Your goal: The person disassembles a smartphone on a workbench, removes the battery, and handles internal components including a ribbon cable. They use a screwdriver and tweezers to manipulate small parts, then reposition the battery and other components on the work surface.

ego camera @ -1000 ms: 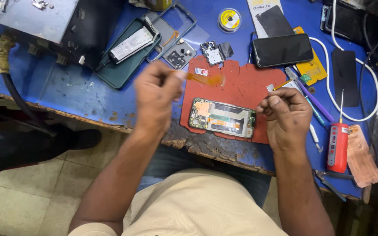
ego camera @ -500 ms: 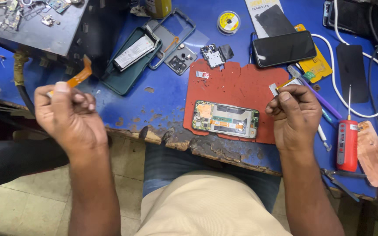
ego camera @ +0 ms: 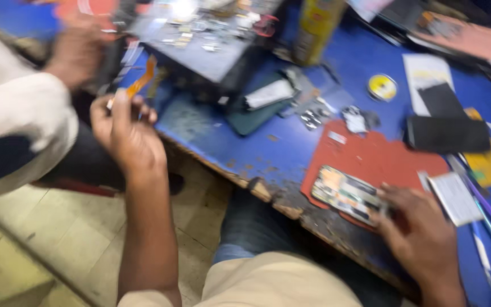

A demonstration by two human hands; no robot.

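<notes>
The left hand (ego camera: 123, 133) is raised off the left edge of the blue desk (ego camera: 291, 153), its fingers (ego camera: 121, 108) pinched around the lower end of an orange flex strip (ego camera: 141, 82) that stands up above the fingertips. Just beyond the strip, further from the person, a co-worker's hand (ego camera: 78, 51) reaches in from a white sleeve (ego camera: 18, 122); motion blur hides what it holds.

The right hand (ego camera: 419, 236) lies on the desk's near edge, fingers curled loosely, their tips touching the right end of an opened phone (ego camera: 348, 194) with its insides showing. I cannot tell whether they grip it or only rest against it. The phone lies on a red mat (ego camera: 370, 156), which stretches away beyond the fingertips. Just to the right of the right hand's fingers lies a small white card (ego camera: 456, 198), and farther beyond it a black phone (ego camera: 447, 133).
</notes>
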